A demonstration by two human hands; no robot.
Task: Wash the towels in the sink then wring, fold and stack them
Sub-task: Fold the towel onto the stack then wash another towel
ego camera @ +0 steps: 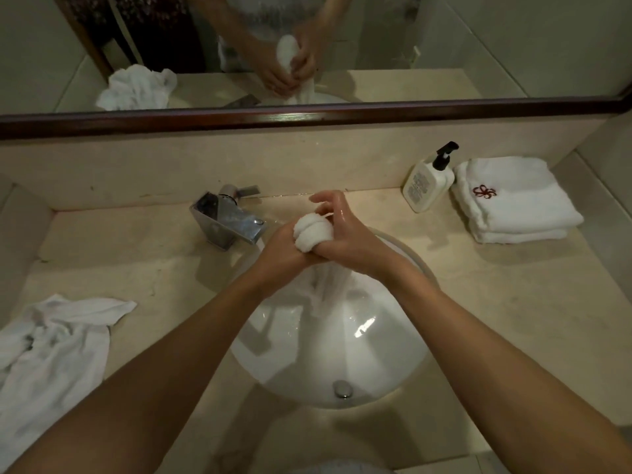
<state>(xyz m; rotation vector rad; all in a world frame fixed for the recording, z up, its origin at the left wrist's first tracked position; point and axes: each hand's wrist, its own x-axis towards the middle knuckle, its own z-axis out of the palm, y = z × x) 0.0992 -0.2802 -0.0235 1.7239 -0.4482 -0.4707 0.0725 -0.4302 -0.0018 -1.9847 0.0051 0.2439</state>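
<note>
A wet white towel (313, 232) is twisted into a tight roll above the white sink (386, 364). Its lower end hangs down toward the basin. My left hand (280, 249) grips the roll from the left. My right hand (345, 239) grips it from the right, with two fingers lifted at the top. A crumpled white towel (54, 347) lies on the counter at the left. Two folded white towels (516, 200), the top one with a red emblem, are stacked at the back right.
A chrome faucet (227, 218) stands behind the sink at the left. A white pump bottle (427, 181) stands next to the folded stack. A mirror with a dark frame (307, 118) runs along the back wall. The beige counter (513, 292) surrounds the sink.
</note>
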